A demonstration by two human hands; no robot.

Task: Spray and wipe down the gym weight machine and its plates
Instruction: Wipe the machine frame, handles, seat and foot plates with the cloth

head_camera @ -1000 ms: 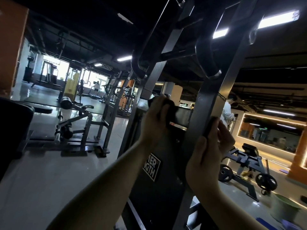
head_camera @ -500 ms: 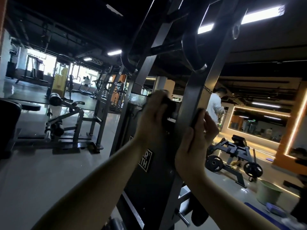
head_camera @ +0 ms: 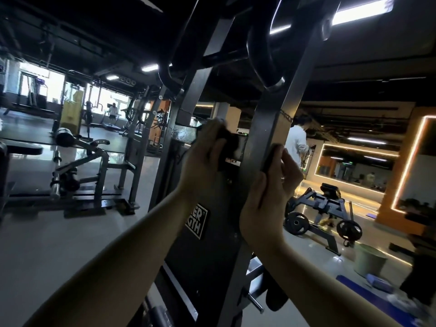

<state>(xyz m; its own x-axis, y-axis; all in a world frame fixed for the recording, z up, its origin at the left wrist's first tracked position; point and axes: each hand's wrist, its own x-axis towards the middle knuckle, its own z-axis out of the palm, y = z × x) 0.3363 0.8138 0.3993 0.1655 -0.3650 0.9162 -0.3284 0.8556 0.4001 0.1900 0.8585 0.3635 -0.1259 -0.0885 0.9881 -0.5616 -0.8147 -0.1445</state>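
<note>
While the slanted upright post (head_camera: 269,119) of the weight machine (head_camera: 200,256) fills the middle of the view, both bare arms reach up to it from below. The left hand (head_camera: 205,159) is on the post's left side, its fingers (head_camera: 213,131) curled together round a bunched dark cloth (head_camera: 230,147) held against the machine's frame just beside the post. The right hand (head_camera: 266,197) clasps the post's right edge: the thumb lies along the front face, and the fingers, close together, wrap behind and press a strip of cloth (head_camera: 270,159) to that edge. Whether the strip and the bunched cloth are one piece passing behind the post cannot be told. A weight plate (head_camera: 262,43) hangs on the machine above the hands. On the floor to the right stand a green bucket (head_camera: 369,260) and a blue mat (head_camera: 368,296); a person in a white top (head_camera: 296,142) stands beyond the post.
</note>
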